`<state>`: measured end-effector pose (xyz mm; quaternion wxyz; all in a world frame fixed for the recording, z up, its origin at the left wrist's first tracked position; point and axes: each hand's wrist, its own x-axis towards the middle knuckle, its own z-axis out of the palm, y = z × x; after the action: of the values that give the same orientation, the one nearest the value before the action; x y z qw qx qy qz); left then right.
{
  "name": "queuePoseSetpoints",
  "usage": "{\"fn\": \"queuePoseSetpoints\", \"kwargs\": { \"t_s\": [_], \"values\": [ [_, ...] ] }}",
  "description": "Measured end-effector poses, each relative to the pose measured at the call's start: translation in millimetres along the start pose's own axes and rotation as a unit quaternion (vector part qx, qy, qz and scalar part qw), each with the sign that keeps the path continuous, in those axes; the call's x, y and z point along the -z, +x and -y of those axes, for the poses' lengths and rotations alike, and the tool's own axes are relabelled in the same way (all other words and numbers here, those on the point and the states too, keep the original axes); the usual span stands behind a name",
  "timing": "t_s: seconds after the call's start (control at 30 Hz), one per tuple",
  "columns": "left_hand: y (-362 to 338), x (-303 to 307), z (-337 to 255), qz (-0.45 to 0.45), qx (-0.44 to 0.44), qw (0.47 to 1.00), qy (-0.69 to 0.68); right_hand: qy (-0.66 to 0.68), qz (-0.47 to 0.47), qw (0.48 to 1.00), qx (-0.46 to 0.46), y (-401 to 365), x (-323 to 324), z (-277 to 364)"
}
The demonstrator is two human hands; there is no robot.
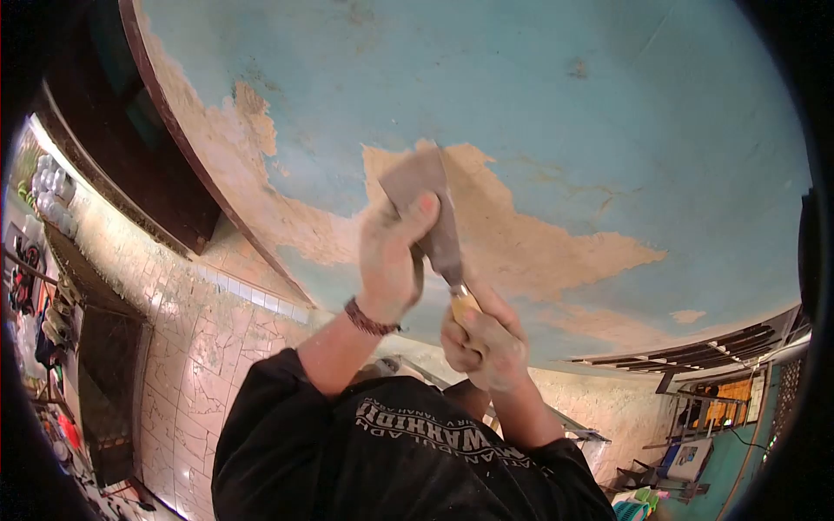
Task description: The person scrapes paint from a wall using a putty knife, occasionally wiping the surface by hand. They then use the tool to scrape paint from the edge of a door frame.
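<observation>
A wide-bladed paint scraper [444,243] is held up against the wall, its blade tip overlapping a bare tan patch [556,252] in the blue paint. My right hand [493,340] is wrapped round its light wooden handle [464,304]. Slightly blurred, my left hand [391,252] grips the blade from the left, thumb laid flat on the metal face and the other fingers partly hidden. A dark braided bracelet [369,319] circles my left wrist. Around the patch, the blue paint [573,113] has ragged, flaking edges.
A dark door frame [204,178] borders the wall at left. Below lies a cracked-pattern tiled floor [200,373], with a dark cabinet [109,391] at far left. Metal rails [573,425] show behind my body, and a white and blue box [686,460] stands at lower right.
</observation>
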<state>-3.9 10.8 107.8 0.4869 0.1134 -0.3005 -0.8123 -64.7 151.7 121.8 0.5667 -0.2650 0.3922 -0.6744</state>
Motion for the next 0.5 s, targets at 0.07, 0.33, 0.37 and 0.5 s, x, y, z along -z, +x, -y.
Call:
{"fn": "queuePoseSetpoints", "kwargs": {
  "t_s": [0.07, 0.33, 0.37, 0.5],
  "values": [
    [-3, 3, 9, 0.011, 0.026, 1.000, -0.004, 0.030, -0.028, 0.999, -0.004, -14, 19, -8],
    [-8, -3, 8, 0.027, 0.048, 0.998, 0.019, -0.010, -0.006, 0.999, 0.035, -15, 19, -18],
    [-8, -6, 10, -0.001, 0.060, 0.998, 0.022, -0.006, -0.015, 1.000, 0.024, -16, 23, -17],
    [3, 1, 4, 0.036, 0.047, 0.998, 0.003, 0.017, -0.001, 0.999, 0.030, -3, 9, -12]
  ]
}}
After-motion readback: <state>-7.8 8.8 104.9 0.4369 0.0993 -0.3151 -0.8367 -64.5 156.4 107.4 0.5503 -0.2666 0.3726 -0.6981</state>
